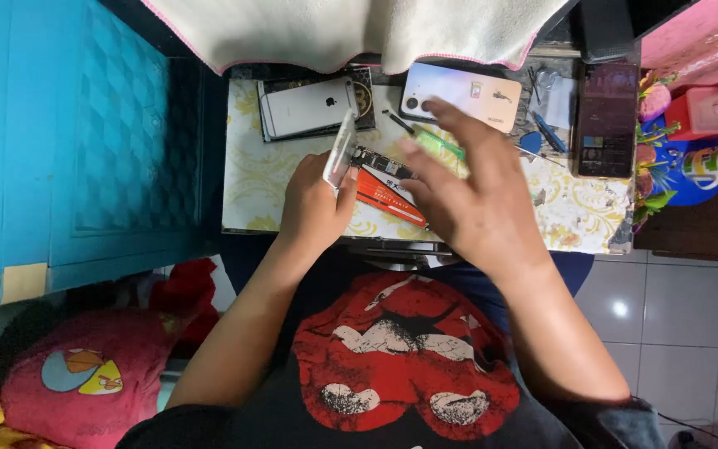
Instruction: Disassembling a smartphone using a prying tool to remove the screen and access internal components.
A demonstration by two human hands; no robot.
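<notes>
Opened phone body (pixel 384 179), red battery showing, lies on the table (pixel 251 175), long axis diagonal. Left hand (pixel 313 204) pinches its lifted screen panel (pixel 341 150) on edge. Right hand (pixel 467 191) hovers just right of it, fingers spread, empty.

Left grip (pixel 316 204) closed — right (pixel 467 187) spread

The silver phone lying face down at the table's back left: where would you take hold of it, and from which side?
Grip the silver phone across its long edges, from above. It lies flat on a dark tray, so likely only its rims give purchase. Left hand is nearest.
</notes>
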